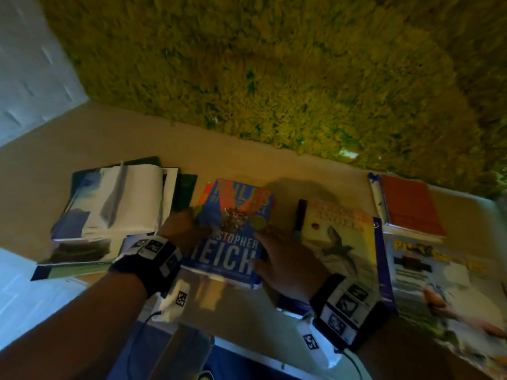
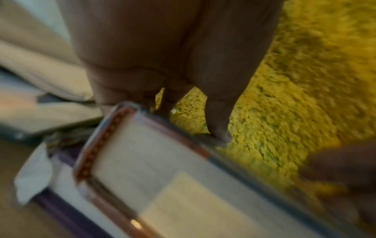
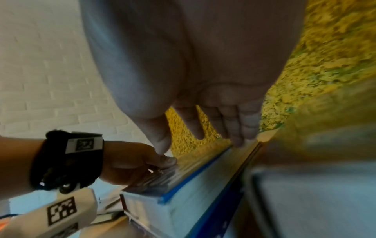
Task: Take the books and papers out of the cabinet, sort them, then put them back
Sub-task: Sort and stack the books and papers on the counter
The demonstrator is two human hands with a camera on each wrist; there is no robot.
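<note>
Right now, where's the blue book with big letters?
The blue book is mid-picture in the head view, between the paper pile on the left and the bird book on the right; left hand and right hand touch it.

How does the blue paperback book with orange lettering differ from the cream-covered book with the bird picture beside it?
The blue paperback book has a blue cover with large lettering; the cream-covered book is pale, with a bird pictured on it. The left hand and right hand are on the blue one's side edges; the cream one is not held. Both show their front covers, side by side.
</note>
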